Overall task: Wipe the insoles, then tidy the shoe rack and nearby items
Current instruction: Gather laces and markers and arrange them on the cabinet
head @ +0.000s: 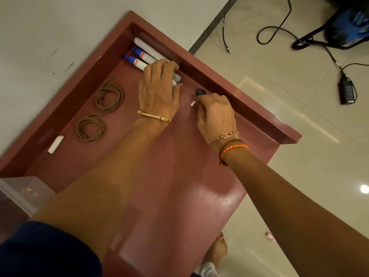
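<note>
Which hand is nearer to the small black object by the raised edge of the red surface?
Right. The right hand has its fingers at the small black object, seemingly pinching it. The left hand lies apart to its left, gripping the markers.

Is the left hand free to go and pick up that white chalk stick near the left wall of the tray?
Probably not at once: the left hand is gripping the markers. The tray floor towards the chalk stick looks open, past the coiled laces.
</note>
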